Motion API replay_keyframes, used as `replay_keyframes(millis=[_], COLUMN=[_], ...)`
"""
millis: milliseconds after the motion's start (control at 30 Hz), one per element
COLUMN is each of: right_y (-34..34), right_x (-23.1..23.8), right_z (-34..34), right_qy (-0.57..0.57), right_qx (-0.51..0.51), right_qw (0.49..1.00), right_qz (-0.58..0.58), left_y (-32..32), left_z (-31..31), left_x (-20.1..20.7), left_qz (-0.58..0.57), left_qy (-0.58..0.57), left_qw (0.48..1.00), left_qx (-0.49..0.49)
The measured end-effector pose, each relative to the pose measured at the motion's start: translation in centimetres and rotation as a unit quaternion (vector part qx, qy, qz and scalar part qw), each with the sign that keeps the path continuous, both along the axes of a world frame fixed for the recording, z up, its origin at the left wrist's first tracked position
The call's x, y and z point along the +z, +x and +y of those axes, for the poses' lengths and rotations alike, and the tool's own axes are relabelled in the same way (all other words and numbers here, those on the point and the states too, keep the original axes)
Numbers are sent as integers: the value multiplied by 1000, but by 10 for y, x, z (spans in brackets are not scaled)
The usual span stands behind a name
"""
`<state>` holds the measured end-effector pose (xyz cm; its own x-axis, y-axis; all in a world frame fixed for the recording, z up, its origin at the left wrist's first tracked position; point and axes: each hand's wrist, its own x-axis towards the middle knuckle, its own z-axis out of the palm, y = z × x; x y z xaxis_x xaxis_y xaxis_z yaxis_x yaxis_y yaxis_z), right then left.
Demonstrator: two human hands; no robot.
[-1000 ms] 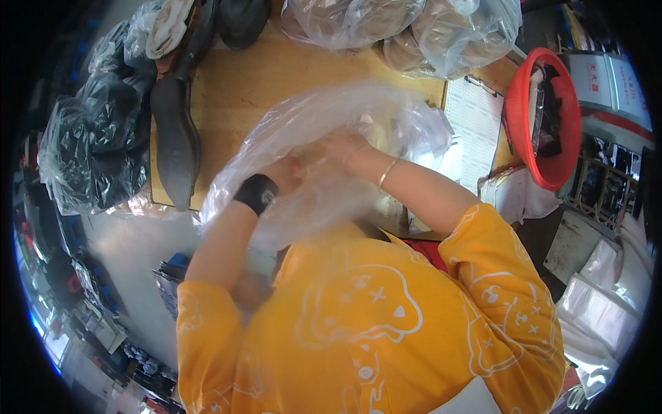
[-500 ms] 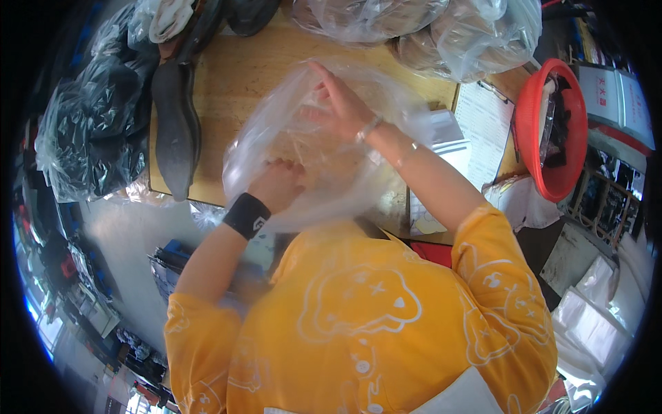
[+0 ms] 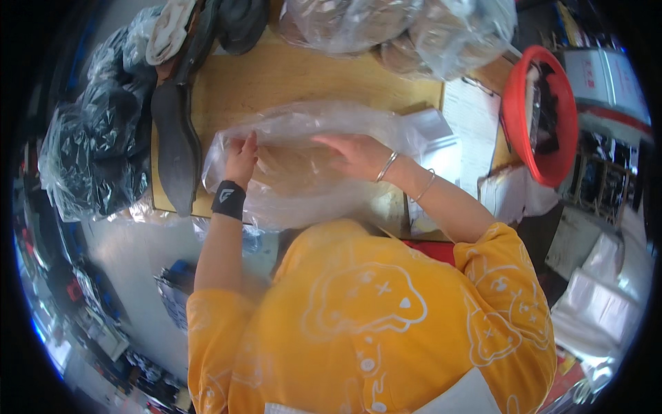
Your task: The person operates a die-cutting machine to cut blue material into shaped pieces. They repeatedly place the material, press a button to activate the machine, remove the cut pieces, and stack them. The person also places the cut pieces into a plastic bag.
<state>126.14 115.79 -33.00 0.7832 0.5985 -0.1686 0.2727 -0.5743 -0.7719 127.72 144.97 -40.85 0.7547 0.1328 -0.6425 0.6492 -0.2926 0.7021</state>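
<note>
A clear plastic bag lies spread across the wooden table in front of me. My left hand, above a black wristband, has its fingers curled at the bag's left end and appears to pinch the film. My right hand lies over the bag's right half with fingers stretched out flat, a bangle at its wrist. Something tan shows through the film between the hands; I cannot tell whether it is contents or the tabletop. Left of the bag stands a row of dark grey shoe soles.
Bulky clear bags of brownish pieces sit at the far edge. Dark filled plastic bags are heaped at the left. To the right are printed sheets, a small white box and a red plastic basin holding dark items.
The puffed-up bag has flattened and stretched sideways. My left hand has moved left and away from me to its end; my right hand has lowered toward me and turned, fingers now pointing left.
</note>
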Motion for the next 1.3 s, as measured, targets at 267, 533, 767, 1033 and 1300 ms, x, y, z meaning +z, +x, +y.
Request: replay_keyframes(millis=[267, 533, 767, 1033, 1300], right_y=[-84, -378, -498, -478, -493], right_x=[237, 284, 204, 199, 224], right_z=[-88, -178, -194, -239, -165], right_qy=[0, -194, -225, -228, -311], right_qx=[-255, -689, -707, -586, -592], right_qw=[908, 698, 668, 744, 743], right_qz=[-331, -38, 51, 226, -16], left_y=[3, 15, -81, -244, -250], left_z=[-16, -48, -251, -432, -388], left_x=[56, 122, 177, 228, 245], left_qz=[-142, -333, -237, -257, -361], left_qy=[194, 94, -354, -94, -166], left_qw=[868, 835, 762, 451, 405], left_qx=[-434, -427, -488, -850, -824])
